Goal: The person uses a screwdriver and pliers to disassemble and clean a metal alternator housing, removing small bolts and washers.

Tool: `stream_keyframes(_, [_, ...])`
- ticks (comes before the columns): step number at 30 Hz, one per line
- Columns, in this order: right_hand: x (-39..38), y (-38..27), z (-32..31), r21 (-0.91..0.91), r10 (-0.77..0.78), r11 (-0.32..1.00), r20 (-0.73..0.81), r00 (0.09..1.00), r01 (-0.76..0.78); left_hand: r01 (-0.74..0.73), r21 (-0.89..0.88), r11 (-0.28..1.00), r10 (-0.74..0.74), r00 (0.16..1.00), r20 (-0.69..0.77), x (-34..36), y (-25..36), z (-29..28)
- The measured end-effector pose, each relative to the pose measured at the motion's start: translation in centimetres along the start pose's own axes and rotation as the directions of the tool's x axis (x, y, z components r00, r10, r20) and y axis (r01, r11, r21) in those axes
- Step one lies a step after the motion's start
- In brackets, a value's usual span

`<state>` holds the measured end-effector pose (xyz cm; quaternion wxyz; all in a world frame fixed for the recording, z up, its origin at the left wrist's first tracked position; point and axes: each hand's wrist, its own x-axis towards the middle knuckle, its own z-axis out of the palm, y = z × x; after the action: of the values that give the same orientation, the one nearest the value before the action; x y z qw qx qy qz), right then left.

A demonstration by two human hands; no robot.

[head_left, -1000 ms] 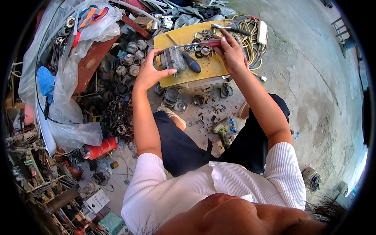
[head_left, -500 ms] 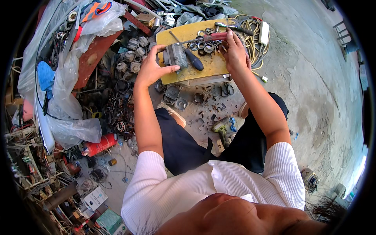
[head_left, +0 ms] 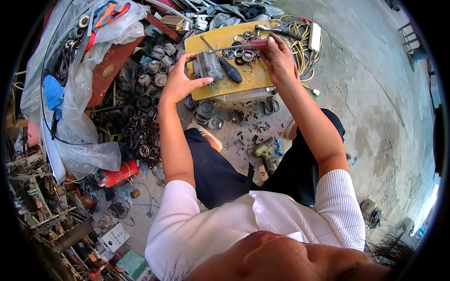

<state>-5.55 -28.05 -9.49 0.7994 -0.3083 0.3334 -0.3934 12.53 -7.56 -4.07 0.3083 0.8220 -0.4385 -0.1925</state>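
Note:
My left hand (head_left: 177, 86) is closed around a grey metal motor housing (head_left: 208, 66), thumb on its near side and fingers at the far left. It rests on a yellow board (head_left: 255, 85). My right hand (head_left: 281, 62) grips the end of a screwdriver (head_left: 254, 45) with a red handle. Its long shaft points left, with the tip at the housing's far edge; whether it touches, I cannot tell. Beside the housing lies a tool with a dark blue handle (head_left: 231, 71). Several metal rings, which look like bearings (head_left: 248, 55), sit beyond it.
A ratchet wrench (head_left: 287, 33) lies along the board's far right edge, near coiled cable and a white power strip (head_left: 315, 37). Motor parts (head_left: 205, 109) and a green drill (head_left: 265, 157) lie on the floor between my legs. Scrap parts (head_left: 140, 112) are heaped to the left.
My right hand and the screwdriver have shifted very slightly left and nearer. My left hand keeps its hold on the housing. The whole view has drifted a little.

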Motion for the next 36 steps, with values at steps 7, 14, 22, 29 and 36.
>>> stream_keyframes(7, [0.9, 0.6, -0.4, 0.108, 0.002, 0.994, 0.066, 0.998, -0.009, -0.16, 0.208, 0.965, 0.257, 0.741, -0.62, 1.2, -2.9, -1.3])
stream_keyframes(14, [-0.7, -0.9, 0.5, 0.007, 0.038, 0.999, 0.05, 0.998, -0.038, -0.298, -0.868, 0.398, -0.193, 0.897, -0.397, 1.1, -2.3, -1.8])
stream_keyframes(22, [-0.2, -0.8, -0.2, 0.031, 0.056, 0.998, 0.14, 0.989, -0.061, 0.009, -0.344, 0.939, -0.115, 0.95, -0.289, 0.9, -2.1, -0.2])
stream_keyframes(29, [0.2, -0.4, -0.5, -0.02, 0.003, 1.0, 0.103, 0.995, -0.001, -0.009, -0.12, 0.993, -0.01, 0.988, -0.155, 0.2, -1.2, 0.2])
stream_keyframes(36, [0.9, 0.0, -0.8, 0.134, 0.015, 0.99, 0.136, 0.991, -0.034, -0.036, -0.135, 0.99, 0.016, 0.989, -0.147, 0.4, -1.0, 0.2])
